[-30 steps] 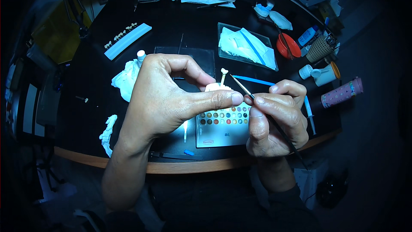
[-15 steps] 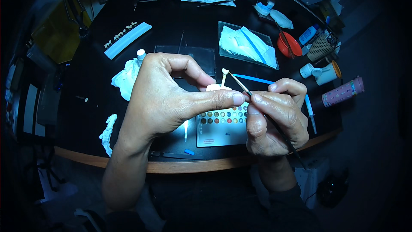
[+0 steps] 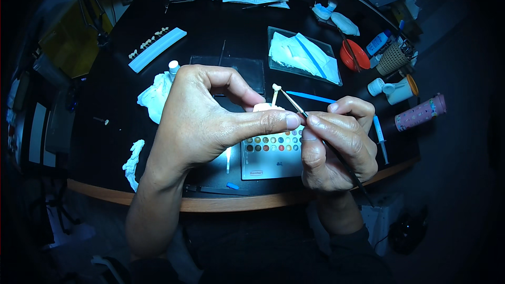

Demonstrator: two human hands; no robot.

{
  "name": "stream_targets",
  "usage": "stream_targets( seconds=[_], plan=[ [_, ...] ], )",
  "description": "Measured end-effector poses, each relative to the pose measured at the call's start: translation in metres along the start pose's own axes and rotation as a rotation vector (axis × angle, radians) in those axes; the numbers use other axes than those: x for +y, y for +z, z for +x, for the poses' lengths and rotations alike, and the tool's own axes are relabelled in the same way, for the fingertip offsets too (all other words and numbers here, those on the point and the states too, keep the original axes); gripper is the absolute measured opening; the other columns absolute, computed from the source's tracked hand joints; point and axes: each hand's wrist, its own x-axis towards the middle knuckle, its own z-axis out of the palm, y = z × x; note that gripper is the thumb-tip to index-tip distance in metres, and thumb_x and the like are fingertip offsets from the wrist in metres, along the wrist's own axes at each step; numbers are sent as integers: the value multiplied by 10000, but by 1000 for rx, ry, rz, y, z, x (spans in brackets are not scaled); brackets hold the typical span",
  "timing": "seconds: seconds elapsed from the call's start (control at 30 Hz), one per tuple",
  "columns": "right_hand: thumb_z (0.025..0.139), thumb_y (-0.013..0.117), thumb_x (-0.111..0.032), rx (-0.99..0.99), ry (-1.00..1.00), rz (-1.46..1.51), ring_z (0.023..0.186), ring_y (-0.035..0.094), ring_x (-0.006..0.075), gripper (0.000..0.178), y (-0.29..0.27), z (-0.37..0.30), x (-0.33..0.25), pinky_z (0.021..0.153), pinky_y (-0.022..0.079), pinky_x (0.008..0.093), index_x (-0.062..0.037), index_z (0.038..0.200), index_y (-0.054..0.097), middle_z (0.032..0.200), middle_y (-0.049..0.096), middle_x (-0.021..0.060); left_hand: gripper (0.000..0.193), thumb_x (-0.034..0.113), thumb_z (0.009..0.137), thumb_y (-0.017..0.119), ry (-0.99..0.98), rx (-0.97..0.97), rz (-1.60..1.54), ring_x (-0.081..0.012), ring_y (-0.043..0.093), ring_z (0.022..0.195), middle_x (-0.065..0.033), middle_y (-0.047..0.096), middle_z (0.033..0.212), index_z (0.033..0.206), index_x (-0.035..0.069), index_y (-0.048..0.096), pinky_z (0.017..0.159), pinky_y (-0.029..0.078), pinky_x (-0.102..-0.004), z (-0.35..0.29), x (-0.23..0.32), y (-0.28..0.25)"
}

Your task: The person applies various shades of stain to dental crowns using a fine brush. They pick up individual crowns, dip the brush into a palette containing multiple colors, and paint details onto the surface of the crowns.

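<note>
My left hand (image 3: 210, 110) is closed, thumb and fingers wrapped round a whitish holder (image 3: 263, 107) that is mostly hidden behind the thumb. A thin peg (image 3: 274, 98) rises from it, with a small cream tooth crown (image 3: 276, 87) on top. Between thumb and fingertips of my right hand (image 3: 344, 150) is a fine dark-handled paintbrush (image 3: 344, 165), held aslant. Its tip reaches the crown and seems to touch it. Below both hands lies a pale palette (image 3: 268, 167) with rows of coloured wells, partly covered by my hands.
White crumpled tissue (image 3: 152, 100) lies at left beside a small bottle (image 3: 173, 66). A row of shade-tab teeth (image 3: 150, 41) sits farther back. Folded paper on a glass tray (image 3: 338, 76), a red bowl (image 3: 353, 55), jars, a syringe (image 3: 381, 139) and a pink tumbler (image 3: 421, 112) stand at right.
</note>
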Motion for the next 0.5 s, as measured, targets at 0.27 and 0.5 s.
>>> stream_targets(
  seconds=[0.27, 0.5],
  plan=[
    [866, 812, -141, 2, -1, -2, 741, 705, 120, 165, 0, 1, -1, 843, 452, 329, -61, 1007, 782, 824, 794, 60, 277, 174, 711, 964, -12, 0, -10, -103, 713, 659, -112, 774, 754, 783, 2, 760, 700, 537, -227, 0, -1, 0],
    [881, 789, -138, 28, 7, -12, 741, 701, 124, 157, -3, 0, -3, 854, 449, 337, -63, 1017, 765, 840, 791, 63, 284, 179, 718, 958, -30, -23, -17, -121, 732, 740, -118, 775, 776, 815, -7, 766, 731, 559, -252, 0, 3, -1]
  ],
)
